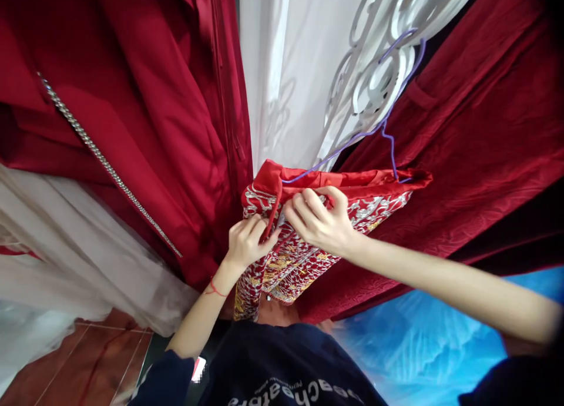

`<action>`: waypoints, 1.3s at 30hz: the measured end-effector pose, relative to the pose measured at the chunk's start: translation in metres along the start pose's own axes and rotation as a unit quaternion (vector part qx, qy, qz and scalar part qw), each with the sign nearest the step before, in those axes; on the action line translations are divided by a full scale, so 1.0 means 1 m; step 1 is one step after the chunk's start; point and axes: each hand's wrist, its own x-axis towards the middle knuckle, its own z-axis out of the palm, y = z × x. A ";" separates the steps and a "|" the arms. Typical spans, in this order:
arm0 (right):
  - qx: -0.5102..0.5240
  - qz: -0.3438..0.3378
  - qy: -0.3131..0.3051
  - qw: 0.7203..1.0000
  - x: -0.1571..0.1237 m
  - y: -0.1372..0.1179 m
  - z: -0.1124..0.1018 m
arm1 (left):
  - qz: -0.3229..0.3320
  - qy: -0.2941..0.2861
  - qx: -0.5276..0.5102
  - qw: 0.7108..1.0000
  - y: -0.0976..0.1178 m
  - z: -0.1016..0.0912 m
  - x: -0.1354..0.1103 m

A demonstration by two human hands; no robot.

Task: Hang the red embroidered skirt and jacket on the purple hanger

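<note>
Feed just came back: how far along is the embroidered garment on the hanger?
Done: the purple wire hanger already runs through the red embroidered garment. In hand: left hand and right hand pinch its top edge. Left: the edge is bunched, not smoothed.

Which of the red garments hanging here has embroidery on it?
The embroidered red garment on the purple wire hanger, gripped by both hands, left hand and right hand. Silver and gold stitching covers it; the others are plain.
</note>
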 end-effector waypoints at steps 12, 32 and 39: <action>-0.063 0.190 0.142 0.970 -0.106 0.109 0.036 | -0.131 -0.075 -0.247 0.957 -0.034 -0.018 0.087; 0.113 0.161 0.171 0.966 0.027 0.102 0.015 | -0.192 0.070 -0.109 0.973 0.012 -0.009 0.101; 0.099 0.193 0.194 0.957 0.024 0.090 0.019 | -0.190 -0.027 -0.008 0.981 0.025 -0.026 0.119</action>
